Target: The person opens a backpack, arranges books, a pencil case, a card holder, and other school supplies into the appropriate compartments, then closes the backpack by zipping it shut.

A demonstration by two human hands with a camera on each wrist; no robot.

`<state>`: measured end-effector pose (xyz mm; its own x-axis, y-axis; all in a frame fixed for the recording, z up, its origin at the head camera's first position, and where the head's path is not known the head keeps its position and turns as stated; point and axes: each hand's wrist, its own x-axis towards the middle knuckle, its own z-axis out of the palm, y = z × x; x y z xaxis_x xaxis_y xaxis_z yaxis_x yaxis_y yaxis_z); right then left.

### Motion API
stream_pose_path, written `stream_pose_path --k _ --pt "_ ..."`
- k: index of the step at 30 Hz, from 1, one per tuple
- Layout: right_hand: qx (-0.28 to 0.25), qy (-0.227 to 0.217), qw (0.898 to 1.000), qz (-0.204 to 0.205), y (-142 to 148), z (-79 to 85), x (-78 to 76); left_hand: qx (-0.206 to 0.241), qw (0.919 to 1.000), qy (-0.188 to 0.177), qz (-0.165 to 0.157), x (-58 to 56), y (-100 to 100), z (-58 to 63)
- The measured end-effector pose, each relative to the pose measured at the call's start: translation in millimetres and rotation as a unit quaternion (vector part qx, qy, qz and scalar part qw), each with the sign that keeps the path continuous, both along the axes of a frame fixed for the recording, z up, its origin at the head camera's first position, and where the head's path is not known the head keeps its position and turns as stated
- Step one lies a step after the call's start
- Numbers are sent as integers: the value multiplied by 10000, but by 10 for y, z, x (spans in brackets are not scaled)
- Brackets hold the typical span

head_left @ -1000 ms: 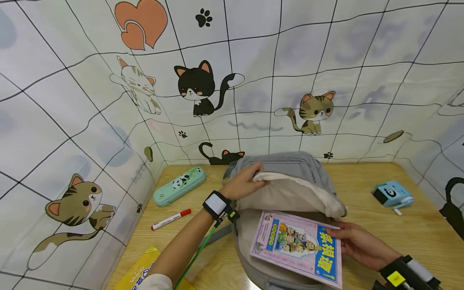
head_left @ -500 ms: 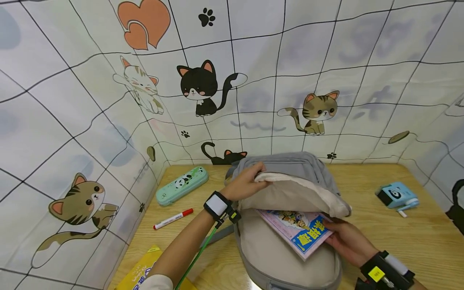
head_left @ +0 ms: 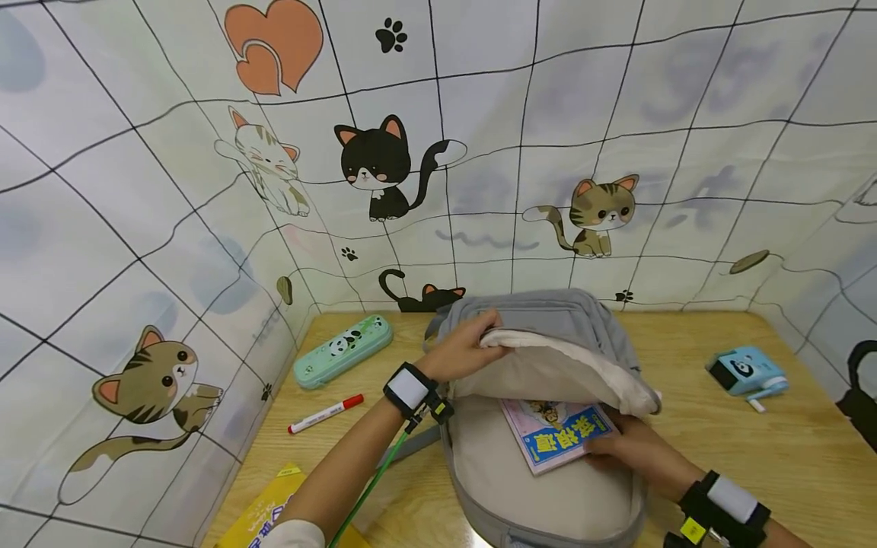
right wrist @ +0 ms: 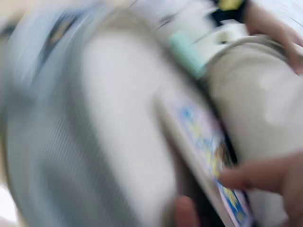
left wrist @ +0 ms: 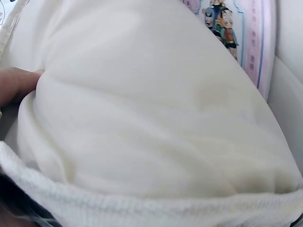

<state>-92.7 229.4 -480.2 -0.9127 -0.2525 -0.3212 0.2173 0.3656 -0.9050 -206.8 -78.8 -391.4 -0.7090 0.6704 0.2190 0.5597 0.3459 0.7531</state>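
A grey backpack (head_left: 479, 502) lies unzipped on the wooden table, its pale lining showing. My left hand (head_left: 462, 348) grips the edge of its front panel (head_left: 548, 369) and holds it raised. Under that panel a pink book (head_left: 558, 438) with a blue title block and cartoon figures is partly inside, its far part hidden. At its right side my right hand (head_left: 637, 453) holds it; in the right wrist view the thumb (right wrist: 255, 177) lies on the cover and a fingertip (right wrist: 186, 213) shows below. The book's corner (left wrist: 265, 52) also peeks past the lining in the left wrist view.
A green panda pencil case (head_left: 344, 352) and a red-capped marker (head_left: 325, 414) lie left of the backpack. Near the left forearm is a yellow printed item (head_left: 263, 506). A blue pencil sharpener (head_left: 747, 371) with a crank stands at right. A cat-patterned cloth (head_left: 479, 175) hangs behind.
My right hand has moved the pink book away from me and turned it, so more of it is under the raised panel. The left hand has kept its grip in place.
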Motion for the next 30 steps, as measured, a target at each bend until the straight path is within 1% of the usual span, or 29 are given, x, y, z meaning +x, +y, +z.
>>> stream_pose_path --k 1,2,3,4,5,6,7,8,9,10,11,13,16,18,20,22,24,27,30 --pt "664 708 9949 282 -17 -7 17 5 10000 -7 -5 -3 -7 1" --pt "1329 1470 9789 490 -35 -19 38 9 10000 -8 -5 -7 -13 1" --pt "2043 2211 9515 633 -53 -35 63 15 10000 -8 -9 -8 -19 3" --pt "2670 2885 9169 686 -73 -53 89 18 10000 -10 -15 -11 -23 2" --pt "3161 3486 8793 734 -92 -70 114 11 10000 -2 -22 -11 -27 3" --pt "3467 3933 8477 806 -110 -86 135 2 10000 13 -35 -12 -28 3" --pt "3700 4318 8177 900 -125 -98 154 -7 10000 25 -43 -10 -30 4" --pt "3853 4654 7903 1022 -140 -107 164 -8 10000 34 -55 -10 -32 3" --pt "3951 4934 7662 1160 -155 -116 166 -14 10000 53 -52 -8 -34 2" --pt "3973 5206 7448 1279 -171 -129 153 -21 10000 75 -48 -6 -36 2" --pt "3966 5427 7270 1402 -187 -149 131 -21 9999 94 -51 -1 -39 2" --pt "3921 5743 7006 1599 -229 -188 82 -33 9999 138 -25 8 -45 -5" --pt "3873 6125 6680 1693 -315 -267 -13 -73 9997 225 13 31 -51 -16" --pt "3854 6289 6549 1642 -378 -309 -67 -84 9997 251 0 51 -49 -24" --pt "3907 6370 6472 1510 -430 -344 -123 -64 9997 247 -37 69 -43 -30" --pt "3993 6312 6501 1396 -470 -355 -164 -2 9997 216 -97 85 -37 -32" --pt "4124 6187 6557 1311 -502 -360 -203 55 9997 190 -146 95 -32 -30" --pt "4275 6038 6610 1256 -536 -348 -250 123 9997 153 -168 102 -35 -20" --pt "4330 6073 6542 1256 -539 -344 -295 159 9997 101 -152 107 -49 -5"
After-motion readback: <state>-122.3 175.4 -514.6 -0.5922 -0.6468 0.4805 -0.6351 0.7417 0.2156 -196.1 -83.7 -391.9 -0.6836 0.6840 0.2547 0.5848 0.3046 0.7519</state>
